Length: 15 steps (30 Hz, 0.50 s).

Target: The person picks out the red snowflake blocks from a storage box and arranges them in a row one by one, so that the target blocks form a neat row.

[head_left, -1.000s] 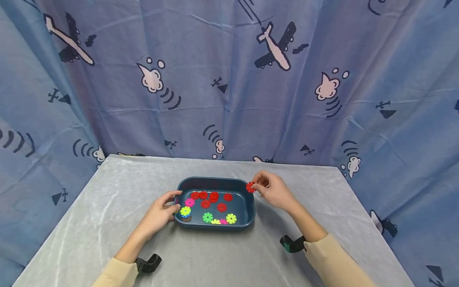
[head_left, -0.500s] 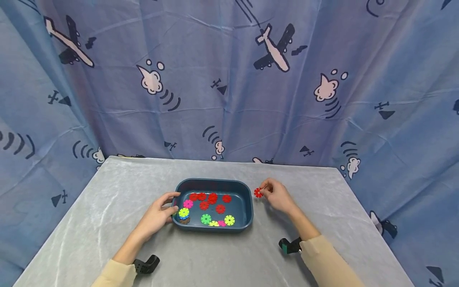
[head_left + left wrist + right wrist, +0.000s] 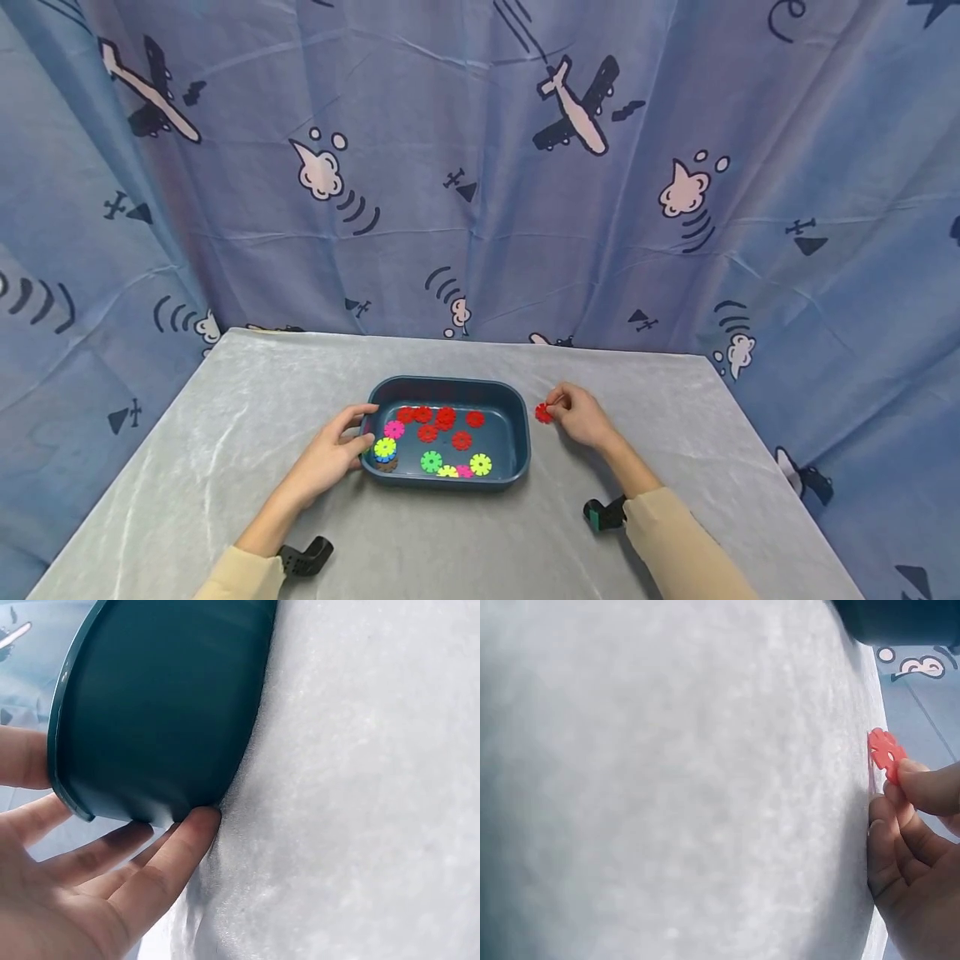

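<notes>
A dark blue-green plastic tray [image 3: 480, 481] stands on the cloth-covered table with several notched plastic discs inside. Its left end is held by my left hand [image 3: 330, 446], thumb over the rim and fingers against the outer wall; the left wrist view shows the fingertips [image 3: 201, 819] low on that wall. Just right of the tray, my right hand [image 3: 583, 415] pinches a red notched disc [image 3: 885, 750] between thumb and fingers. The disc is tilted, its lower edge right at the cloth, and the curled fingers rest close to the table.
Inside the tray, red discs [image 3: 461, 440] lie toward the back and middle. A pink disc [image 3: 393, 429], a yellow disc [image 3: 385, 447] and a green disc [image 3: 431, 462] lie left and front. A blue patterned curtain [image 3: 480, 167] hangs behind the grey-white table cloth [image 3: 277, 367].
My right hand has moved from over the tray's right rim outward and down to the cloth beside it, carrying the red disc. My left hand keeps its hold on the tray.
</notes>
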Each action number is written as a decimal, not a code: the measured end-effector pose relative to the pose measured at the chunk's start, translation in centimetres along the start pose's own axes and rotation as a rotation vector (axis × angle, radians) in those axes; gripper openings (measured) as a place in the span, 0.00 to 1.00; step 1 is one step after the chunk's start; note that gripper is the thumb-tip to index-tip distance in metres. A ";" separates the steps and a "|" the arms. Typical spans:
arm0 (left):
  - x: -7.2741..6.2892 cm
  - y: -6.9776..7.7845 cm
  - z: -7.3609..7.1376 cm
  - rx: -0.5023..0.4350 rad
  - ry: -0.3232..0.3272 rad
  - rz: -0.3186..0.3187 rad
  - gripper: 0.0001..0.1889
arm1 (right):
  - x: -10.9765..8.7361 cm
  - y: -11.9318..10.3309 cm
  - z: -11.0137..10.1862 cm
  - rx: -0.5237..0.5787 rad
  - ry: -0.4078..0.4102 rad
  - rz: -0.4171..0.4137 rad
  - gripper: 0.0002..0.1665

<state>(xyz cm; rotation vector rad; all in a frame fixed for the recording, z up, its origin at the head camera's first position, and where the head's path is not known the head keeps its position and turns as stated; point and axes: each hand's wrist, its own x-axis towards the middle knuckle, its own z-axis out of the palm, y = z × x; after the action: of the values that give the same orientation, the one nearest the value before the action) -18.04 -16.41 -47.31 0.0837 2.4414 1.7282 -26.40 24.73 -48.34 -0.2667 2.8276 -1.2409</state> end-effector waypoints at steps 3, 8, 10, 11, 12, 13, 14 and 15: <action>0.0 0.0 0.1 0.012 0.001 -0.001 0.24 | 0.1 0.2 0.0 -0.014 -0.004 0.001 0.02; 0.1 -0.1 0.0 0.008 -0.007 0.007 0.24 | 0.2 0.4 0.0 -0.028 -0.008 0.001 0.03; 0.1 -0.2 0.0 0.002 -0.010 0.009 0.24 | 0.2 0.5 0.1 -0.041 -0.001 -0.005 0.03; 0.1 -0.2 0.0 0.002 -0.010 0.009 0.24 | 0.3 0.5 0.1 -0.047 0.006 -0.007 0.03; 0.1 -0.2 0.0 -0.004 -0.012 0.010 0.24 | 0.3 0.6 0.2 -0.054 0.013 -0.010 0.04; 0.1 -0.2 0.0 -0.005 -0.010 0.007 0.24 | 0.3 0.6 0.3 -0.062 0.017 -0.012 0.03; 0.2 -0.3 0.1 -0.007 -0.007 0.006 0.24 | 0.4 0.7 0.5 -0.073 0.024 -0.017 0.03; 0.1 -0.3 0.1 -0.008 -0.005 0.006 0.24 | 0.4 0.7 0.6 -0.086 0.030 -0.020 0.03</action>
<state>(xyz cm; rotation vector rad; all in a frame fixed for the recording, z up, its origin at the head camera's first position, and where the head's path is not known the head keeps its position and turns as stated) -18.15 -16.43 -47.65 0.0944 2.4323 1.7381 -26.85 24.68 -49.25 -0.2823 2.9155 -1.1373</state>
